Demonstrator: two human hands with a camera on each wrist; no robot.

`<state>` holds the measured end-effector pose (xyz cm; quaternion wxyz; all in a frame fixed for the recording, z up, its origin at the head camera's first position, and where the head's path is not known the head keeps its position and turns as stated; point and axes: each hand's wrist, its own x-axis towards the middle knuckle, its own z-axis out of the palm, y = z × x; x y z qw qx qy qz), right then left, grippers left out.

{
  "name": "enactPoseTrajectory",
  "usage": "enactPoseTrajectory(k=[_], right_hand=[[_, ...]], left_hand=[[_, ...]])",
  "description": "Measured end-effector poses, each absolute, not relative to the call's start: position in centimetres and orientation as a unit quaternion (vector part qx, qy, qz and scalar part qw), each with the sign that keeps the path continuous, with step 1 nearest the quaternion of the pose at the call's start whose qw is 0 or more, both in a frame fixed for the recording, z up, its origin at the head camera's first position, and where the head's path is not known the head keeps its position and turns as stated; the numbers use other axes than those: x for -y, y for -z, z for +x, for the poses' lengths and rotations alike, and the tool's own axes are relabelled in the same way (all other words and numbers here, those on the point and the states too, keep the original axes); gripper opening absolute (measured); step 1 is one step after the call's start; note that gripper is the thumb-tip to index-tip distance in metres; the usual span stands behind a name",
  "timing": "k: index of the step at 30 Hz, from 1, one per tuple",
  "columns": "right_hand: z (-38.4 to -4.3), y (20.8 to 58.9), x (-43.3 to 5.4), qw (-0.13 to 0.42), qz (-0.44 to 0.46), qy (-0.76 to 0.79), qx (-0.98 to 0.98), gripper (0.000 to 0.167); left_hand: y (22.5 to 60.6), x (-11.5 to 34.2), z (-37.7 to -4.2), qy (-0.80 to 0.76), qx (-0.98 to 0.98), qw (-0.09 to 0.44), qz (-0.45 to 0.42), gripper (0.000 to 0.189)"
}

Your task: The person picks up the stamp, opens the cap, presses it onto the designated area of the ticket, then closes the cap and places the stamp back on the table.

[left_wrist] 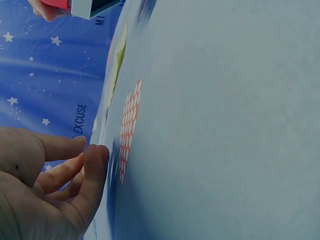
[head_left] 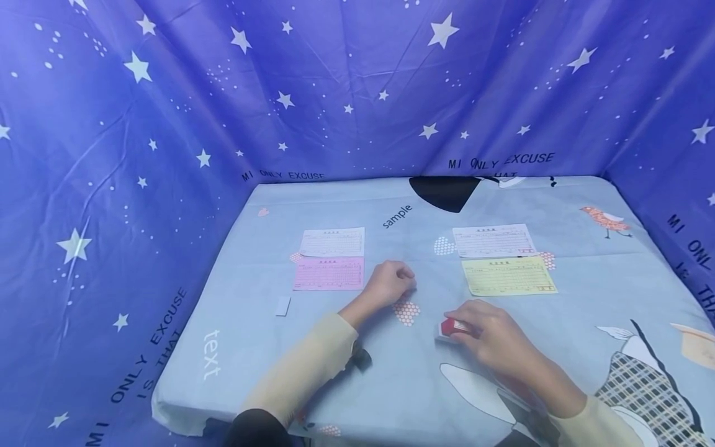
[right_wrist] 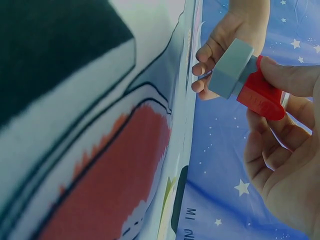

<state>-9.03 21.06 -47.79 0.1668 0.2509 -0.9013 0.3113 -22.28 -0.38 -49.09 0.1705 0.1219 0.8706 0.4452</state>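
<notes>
My right hand (head_left: 491, 338) grips a red-and-grey hand stamp (right_wrist: 262, 95) between thumb and fingers. The stamp's grey block end points left, toward my other hand. My left hand (head_left: 389, 282) hovers just right of a pink form (head_left: 328, 274), fingers loosely bent and holding nothing. Above the pink form lies a white form (head_left: 332, 242). On the right side are another white form (head_left: 493, 241) and a yellow form (head_left: 509, 276), both with small red marks at their lower right corners.
A small white flat rectangular piece (head_left: 283, 306) lies below the pink form. The table (head_left: 240, 347) has a light blue printed cloth, with a blue star-patterned curtain (head_left: 346, 81) behind it and at both sides.
</notes>
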Motion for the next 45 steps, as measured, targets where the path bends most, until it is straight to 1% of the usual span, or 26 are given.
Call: enactPoseTrajectory(k=[21,30,38,45], right_hand=[[-9.2,47.7,-20.7,0.155,0.245,-0.302,0.908,0.039],[-9.4,47.8,-20.5,0.137,0.235,-0.302,0.914,0.038],[-9.6,47.8,-20.3,0.151,0.246,-0.304,0.908,0.038],[-9.6,47.6,-19.7,0.153,0.246,-0.31,0.905,0.04]], left_hand=[[49.8,3.6,-23.2,-0.467,-0.866,0.156,0.09,0.017],[49.7,5.5,-24.1,-0.473,-0.866,0.144,0.069,0.016],[49.2,7.4,-24.9,-0.477,-0.868,0.133,0.047,0.019],[48.9,8.8,-25.7,-0.499,-0.855,0.142,0.022,0.02]])
